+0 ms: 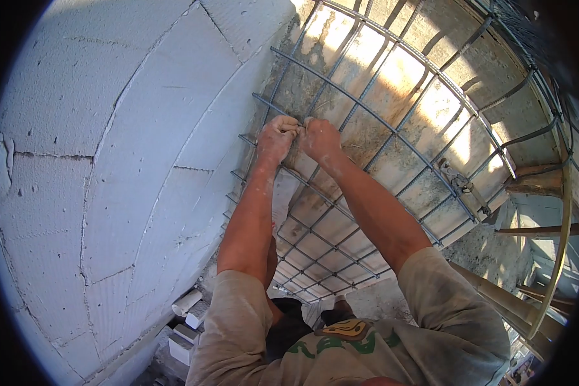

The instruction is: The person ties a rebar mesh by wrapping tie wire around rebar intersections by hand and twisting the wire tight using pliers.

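Note:
A grid of crossed steel rebar (395, 132) slants before me over a pale, stained surface. Both hands meet at one of its bars near the left edge. My left hand (276, 139) is closed, thumb and fingers pinched together. Almost touching it, my right hand (321, 137) is closed too, with its fingertips at the same spot. Whatever lies between the fingertips is small and mostly hidden by them. Farther right, a dusty metal tool or fitting (463, 185) rests on the bars; its kind is unclear.
A white block wall (141, 128) with mortar joints rises close on my left, beside the rebar ends. Bent bars (527, 83) curve along the upper right. Wooden planks (540, 231) stand at the right, and white block pieces (185, 344) lie low left.

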`<state>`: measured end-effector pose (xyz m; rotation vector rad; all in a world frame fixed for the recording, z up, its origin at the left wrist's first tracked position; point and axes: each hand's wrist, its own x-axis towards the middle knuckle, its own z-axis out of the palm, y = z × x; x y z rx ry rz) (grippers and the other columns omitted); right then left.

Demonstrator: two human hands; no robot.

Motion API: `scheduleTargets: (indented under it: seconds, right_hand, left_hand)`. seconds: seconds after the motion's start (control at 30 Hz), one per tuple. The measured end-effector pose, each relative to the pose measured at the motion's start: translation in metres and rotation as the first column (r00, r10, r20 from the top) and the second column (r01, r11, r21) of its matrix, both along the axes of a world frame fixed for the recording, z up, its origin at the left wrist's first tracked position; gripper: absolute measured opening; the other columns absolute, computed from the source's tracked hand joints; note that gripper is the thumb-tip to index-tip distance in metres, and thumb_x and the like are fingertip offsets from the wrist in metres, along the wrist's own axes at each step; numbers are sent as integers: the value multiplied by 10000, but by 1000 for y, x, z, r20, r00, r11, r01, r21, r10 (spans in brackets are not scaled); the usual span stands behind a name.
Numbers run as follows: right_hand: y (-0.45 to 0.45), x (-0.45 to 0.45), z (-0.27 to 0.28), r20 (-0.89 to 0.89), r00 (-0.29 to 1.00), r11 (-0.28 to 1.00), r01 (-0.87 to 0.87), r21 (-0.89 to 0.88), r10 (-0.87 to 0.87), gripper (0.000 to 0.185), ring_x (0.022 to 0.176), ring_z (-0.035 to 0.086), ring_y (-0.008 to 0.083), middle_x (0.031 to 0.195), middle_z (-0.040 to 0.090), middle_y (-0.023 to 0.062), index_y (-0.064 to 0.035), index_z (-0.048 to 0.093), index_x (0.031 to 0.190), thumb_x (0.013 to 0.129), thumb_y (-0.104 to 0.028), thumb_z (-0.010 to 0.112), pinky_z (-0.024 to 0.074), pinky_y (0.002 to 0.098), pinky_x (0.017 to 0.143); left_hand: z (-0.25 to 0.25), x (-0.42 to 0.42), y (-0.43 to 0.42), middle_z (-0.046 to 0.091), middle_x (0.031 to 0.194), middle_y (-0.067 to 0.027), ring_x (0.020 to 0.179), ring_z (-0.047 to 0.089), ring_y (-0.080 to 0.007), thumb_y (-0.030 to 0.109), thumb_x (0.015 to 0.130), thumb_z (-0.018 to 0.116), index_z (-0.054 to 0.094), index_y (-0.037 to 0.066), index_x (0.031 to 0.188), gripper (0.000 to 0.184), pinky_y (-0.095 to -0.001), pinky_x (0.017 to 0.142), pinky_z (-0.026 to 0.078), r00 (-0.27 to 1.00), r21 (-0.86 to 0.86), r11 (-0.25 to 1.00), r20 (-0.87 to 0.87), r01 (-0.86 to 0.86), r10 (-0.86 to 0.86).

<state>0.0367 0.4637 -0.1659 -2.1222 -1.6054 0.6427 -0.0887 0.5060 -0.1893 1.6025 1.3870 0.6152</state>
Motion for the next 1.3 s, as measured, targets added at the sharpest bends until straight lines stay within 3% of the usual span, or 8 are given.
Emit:
scheduleTargets:
  seconds: [0.23, 0.33, 0.43, 0.57, 0.63, 0.87, 0.97, 1.3]
  right_hand:
    - [17, 15, 3, 27, 999, 994, 44, -97, -42, 291, 775, 660, 327, 826, 660, 218, 8, 671, 810, 785, -280, 636, 529, 373, 696]
    - [22, 24, 4, -334, 930, 950, 47, -308, -155, 288, 619, 663, 263, 704, 663, 175, 27, 667, 786, 778, -259, 638, 526, 323, 620]
    - [18, 23, -1, -442, 869, 966, 132, -224, -221, 186, 442, 601, 233, 560, 602, 159, 40, 606, 705, 679, -143, 586, 488, 330, 459]
    - [14, 23, 10, -564, 786, 954, 106, -279, -252, 164, 446, 566, 170, 561, 597, 101, 16, 636, 712, 756, -141, 653, 440, 298, 418]
    - [20, 27, 1, -623, 725, 938, 95, -332, -294, 143, 431, 544, 164, 567, 590, 90, 8, 626, 703, 755, -123, 651, 410, 295, 387]
    - [19, 25, -1, -563, 772, 931, 102, -350, -296, 183, 465, 580, 170, 585, 611, 91, 19, 631, 650, 737, -141, 607, 457, 295, 437]
    - [17, 22, 8, -536, 768, 905, 133, -404, -352, 163, 472, 586, 172, 593, 616, 86, 0, 643, 660, 744, -130, 591, 461, 298, 443]
    - [-1, 12, 12, -549, 725, 899, 238, -368, -416, 222, 459, 599, 188, 556, 611, 102, 7, 628, 690, 770, -197, 592, 481, 312, 473]
  left_hand:
    - [13, 6, 0, 687, 878, -68, 837, 648, -156, 21, 737, 593, 627, 28, 951, 217, -278, 758, 483, 993, 61, 997, -117, 37, -30]
    - [3, 2, 4, 687, 872, -70, 838, 650, -157, 33, 731, 590, 631, 36, 946, 219, -284, 755, 484, 997, 61, 997, -66, 48, -43]
    - [2, 3, 7, 684, 845, -72, 814, 645, -156, 60, 715, 610, 645, 39, 928, 216, -286, 740, 485, 991, 20, 999, -127, 35, -33]
    - [-10, 2, 13, 680, 814, -68, 666, 597, -131, 147, 725, 620, 673, 56, 869, 178, -272, 609, 468, 984, -124, 991, -167, 47, -67]
    - [-3, -1, 12, 667, 756, -65, 679, 594, -151, 246, 740, 624, 695, 58, 844, 226, -292, 638, 465, 1000, -285, 958, -15, 4, -8]
    - [18, 11, 3, 546, 597, 1, 519, 464, -120, 402, 831, 597, 685, 62, 789, 354, -276, 489, 365, 996, -466, 885, 81, 18, 23]
    - [7, 3, 3, 437, 578, 59, 464, 342, -53, 414, 867, 572, 584, 115, 698, 343, -231, 403, 225, 971, -565, 822, 229, 77, 67]
    - [-6, -3, 28, 486, 597, 41, 504, 392, -59, 337, 841, 610, 580, 97, 701, 280, -227, 444, 278, 979, -585, 795, 197, 160, -52]
